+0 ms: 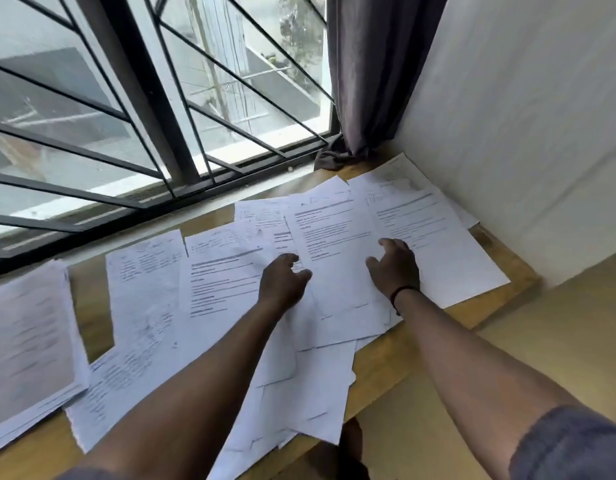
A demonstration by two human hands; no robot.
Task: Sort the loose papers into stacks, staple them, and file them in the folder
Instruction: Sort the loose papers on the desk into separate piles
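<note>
- Paper, thin and limp, likely to slide: the loose papers (230, 282) overlap all across my wooden counter (396, 362); I'd lift each by an edge.
- My left hand (282, 282) and right hand (395, 268) rest on the middle sheets, fingers loosely spread, holding nothing.
- Beyond: barred window (144, 116), grey curtain (372, 81). No folder or stapler visible.

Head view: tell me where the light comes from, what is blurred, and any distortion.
Head view: daylight enters through the barred window; the white printed papers near it look bright, their text too soft to read; the sheets at the left edge are smeared worst; the glossy wooden table top mirrors the window; the wide lens bends the bars and table edge.
</note>
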